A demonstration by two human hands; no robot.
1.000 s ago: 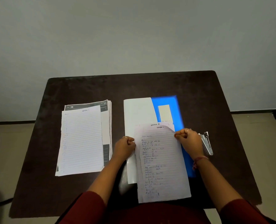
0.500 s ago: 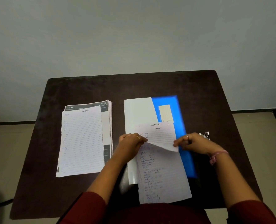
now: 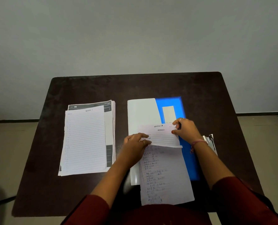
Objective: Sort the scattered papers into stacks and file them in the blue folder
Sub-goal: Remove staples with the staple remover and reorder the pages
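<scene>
On the dark worktop (image 3: 151, 85), the flat blue plastic folder (image 3: 177, 103) lies under handwritten lined sheets (image 3: 165, 172). The left hand (image 3: 135, 143) and right hand (image 3: 186, 129) pinch the folded-back top sheet (image 3: 162, 137) with curled fingers.

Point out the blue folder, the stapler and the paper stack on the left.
blue folder (image 3: 175, 103): head view, bare top cover.
stapler (image 3: 210, 140): head view, metal body.
paper stack (image 3: 86, 140): head view, middle of top lined sheet.

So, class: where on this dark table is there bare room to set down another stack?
Bare patches on the dark brown table: the far strip behind the white paper stack and the open blue folder, and the left margin beside that stack. It is crowded near the silver stapler and both hands.
</scene>
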